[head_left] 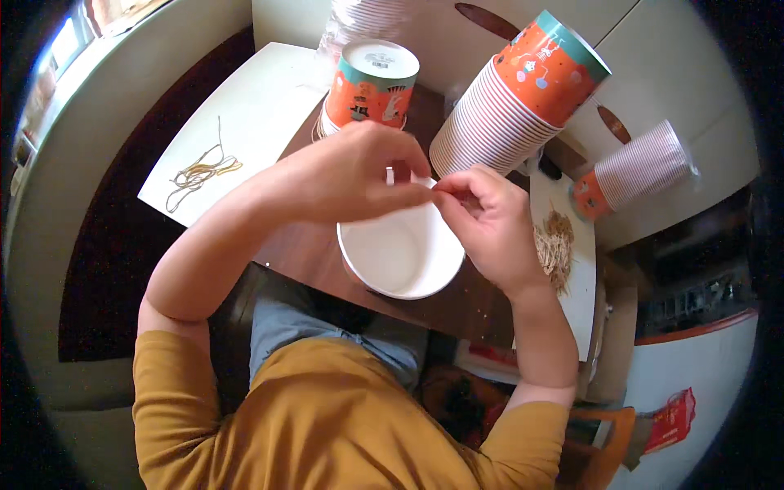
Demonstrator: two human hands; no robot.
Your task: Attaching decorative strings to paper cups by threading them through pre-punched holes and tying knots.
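Note:
My left hand (359, 175) and my right hand (488, 219) meet at their fingertips above an open white paper bucket (441, 257). The fingers of both are pinched together. Whatever lies between them is too small or hidden to name. Upright on the brown table, the bucket shows its white inside, with its far rim partly behind my hands. Just beyond my left hand, an orange and green paper bucket (371, 90) is upside down. A tall leaning stack of white-rimmed buckets (498, 114) rises behind my right hand.
Loose cord strands (200, 171) lie on the white board (253, 98) at left. To the right is a bundle of tan cords (555, 249) on a white surface. Another bucket stack (629, 171) lies tilted farther right. Plastic-wrapped buckets (363, 20) stand at the back.

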